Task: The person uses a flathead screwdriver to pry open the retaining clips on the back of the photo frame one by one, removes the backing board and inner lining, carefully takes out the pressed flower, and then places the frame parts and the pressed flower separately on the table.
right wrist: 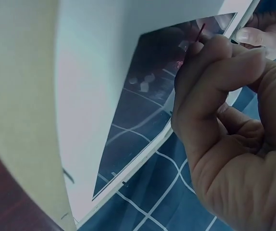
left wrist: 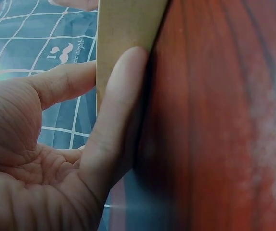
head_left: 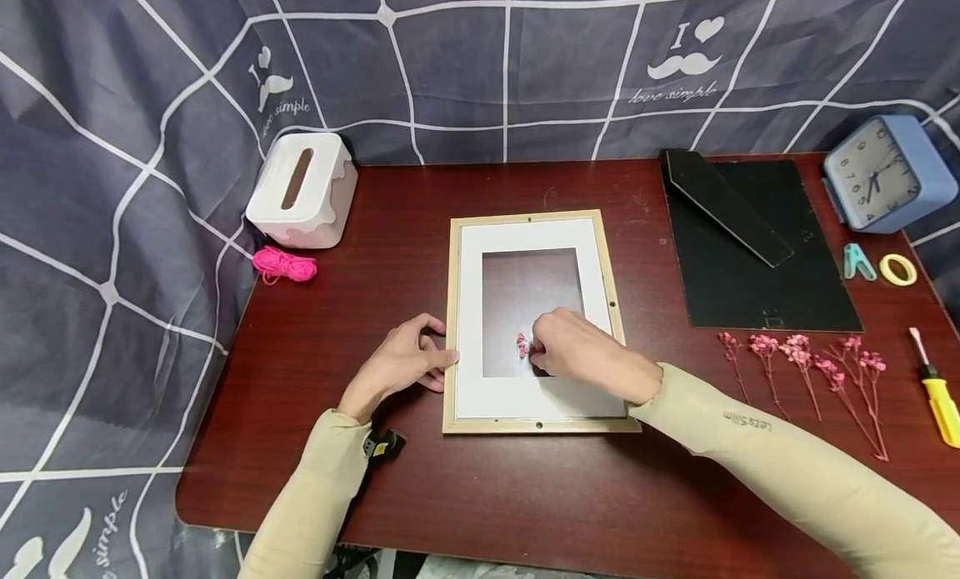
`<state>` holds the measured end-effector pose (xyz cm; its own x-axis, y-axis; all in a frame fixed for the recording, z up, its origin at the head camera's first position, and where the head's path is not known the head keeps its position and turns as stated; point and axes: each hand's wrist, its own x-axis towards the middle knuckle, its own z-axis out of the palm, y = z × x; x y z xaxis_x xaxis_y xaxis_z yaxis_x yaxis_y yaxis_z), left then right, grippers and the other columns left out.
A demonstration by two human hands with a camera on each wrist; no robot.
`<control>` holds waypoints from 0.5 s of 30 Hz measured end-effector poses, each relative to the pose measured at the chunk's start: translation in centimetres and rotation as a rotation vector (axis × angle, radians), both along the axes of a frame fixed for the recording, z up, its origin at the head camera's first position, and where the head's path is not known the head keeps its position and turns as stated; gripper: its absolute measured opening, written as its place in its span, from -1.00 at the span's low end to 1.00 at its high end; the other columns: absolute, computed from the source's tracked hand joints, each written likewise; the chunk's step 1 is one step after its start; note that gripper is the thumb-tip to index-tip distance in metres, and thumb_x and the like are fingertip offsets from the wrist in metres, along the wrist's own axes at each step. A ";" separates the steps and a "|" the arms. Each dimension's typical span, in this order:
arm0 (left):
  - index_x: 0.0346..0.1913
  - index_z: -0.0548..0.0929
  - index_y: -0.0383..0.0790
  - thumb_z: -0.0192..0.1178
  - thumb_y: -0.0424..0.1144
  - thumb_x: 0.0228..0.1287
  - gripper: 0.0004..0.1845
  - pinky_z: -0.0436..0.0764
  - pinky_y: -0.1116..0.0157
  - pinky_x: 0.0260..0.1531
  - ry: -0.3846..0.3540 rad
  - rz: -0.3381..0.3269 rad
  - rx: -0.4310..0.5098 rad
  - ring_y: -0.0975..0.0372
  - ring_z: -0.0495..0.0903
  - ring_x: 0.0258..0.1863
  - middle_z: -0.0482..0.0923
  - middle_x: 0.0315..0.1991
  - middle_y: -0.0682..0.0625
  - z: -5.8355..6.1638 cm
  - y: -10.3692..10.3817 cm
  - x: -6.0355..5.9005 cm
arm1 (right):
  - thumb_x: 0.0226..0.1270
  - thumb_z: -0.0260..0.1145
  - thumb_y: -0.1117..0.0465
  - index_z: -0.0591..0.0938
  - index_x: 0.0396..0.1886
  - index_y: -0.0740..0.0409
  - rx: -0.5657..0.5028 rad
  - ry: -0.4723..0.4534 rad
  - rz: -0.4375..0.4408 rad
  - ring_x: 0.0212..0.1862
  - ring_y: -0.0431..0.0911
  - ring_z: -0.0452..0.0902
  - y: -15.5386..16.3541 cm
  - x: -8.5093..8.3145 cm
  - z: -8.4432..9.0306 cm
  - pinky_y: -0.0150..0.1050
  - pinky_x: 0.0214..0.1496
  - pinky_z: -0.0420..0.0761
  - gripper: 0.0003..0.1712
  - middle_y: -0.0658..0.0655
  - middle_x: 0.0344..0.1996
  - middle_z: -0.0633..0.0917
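Observation:
A light wooden picture frame (head_left: 453,287) lies on the table, with a white mat (head_left: 528,235) around a clear pane (head_left: 525,291). My left hand (head_left: 401,358) holds the frame's left edge; in the left wrist view a finger (left wrist: 121,91) lies along the wood. Over the lower part of the pane, my right hand (head_left: 573,346) has curled fingers and pinches a small sprig of pink dried flowers (head_left: 522,344). A thin red stem (right wrist: 200,32) pokes out past those fingertips in the right wrist view. The fingers hide the rest of the sprig.
Several pink dried flower sprigs (head_left: 798,350) lie right of the frame, below a black backing board (head_left: 742,296) with its stand. A yellow screwdriver (head_left: 941,404), tape roll (head_left: 897,270), teal clip (head_left: 857,262) and blue clock (head_left: 892,175) line the right. Pink cord (head_left: 285,265) and a tissue box (head_left: 303,192) stand left.

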<state>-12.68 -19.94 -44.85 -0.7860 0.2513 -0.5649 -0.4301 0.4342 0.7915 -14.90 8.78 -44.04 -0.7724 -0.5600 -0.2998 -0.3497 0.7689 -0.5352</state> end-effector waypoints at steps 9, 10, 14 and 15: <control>0.40 0.41 -0.36 0.42 -0.34 0.45 -0.41 0.94 0.11 -0.30 0.004 0.002 -0.007 0.13 0.79 -0.46 0.62 -0.34 -0.11 -0.2 0.0 0.0 | 0.26 0.39 0.32 0.49 -0.76 -0.12 -0.002 0.003 -0.006 -0.58 -0.24 0.28 0.4 -0.9 -3.9 -0.37 -0.62 0.29 -0.54 -0.11 -0.69 0.42; 0.40 0.41 -0.36 0.42 -0.34 0.44 -0.42 0.94 0.11 -0.30 0.004 0.002 -0.007 0.13 0.79 -0.46 0.62 -0.34 -0.11 -0.2 0.0 0.0 | 0.26 0.39 0.34 0.47 -0.76 -0.11 -0.016 0.005 -0.006 -0.57 -0.23 0.27 0.4 -0.6 -3.1 -0.37 -0.61 0.28 -0.54 -0.10 -0.69 0.40; 0.40 0.42 -0.36 0.42 -0.33 0.45 -0.42 0.94 0.11 -0.30 0.003 0.001 -0.010 0.13 0.80 -0.47 0.62 -0.35 -0.11 -0.2 0.0 0.0 | 0.29 0.37 0.39 0.47 -0.75 -0.04 -0.053 0.022 -0.011 -0.52 -0.22 0.27 0.2 0.5 0.7 -0.38 -0.53 0.26 -0.54 -0.10 -0.67 0.38; 0.40 0.42 -0.35 0.42 -0.33 0.45 -0.42 0.94 0.11 -0.30 0.003 0.000 -0.011 0.13 0.80 -0.47 0.62 -0.35 -0.11 -0.2 0.0 0.0 | 0.32 0.38 0.39 0.50 -0.74 -0.02 -0.048 0.023 -0.015 -0.50 -0.22 0.28 0.2 0.7 1.7 -0.38 -0.51 0.27 -0.55 -0.09 -0.66 0.40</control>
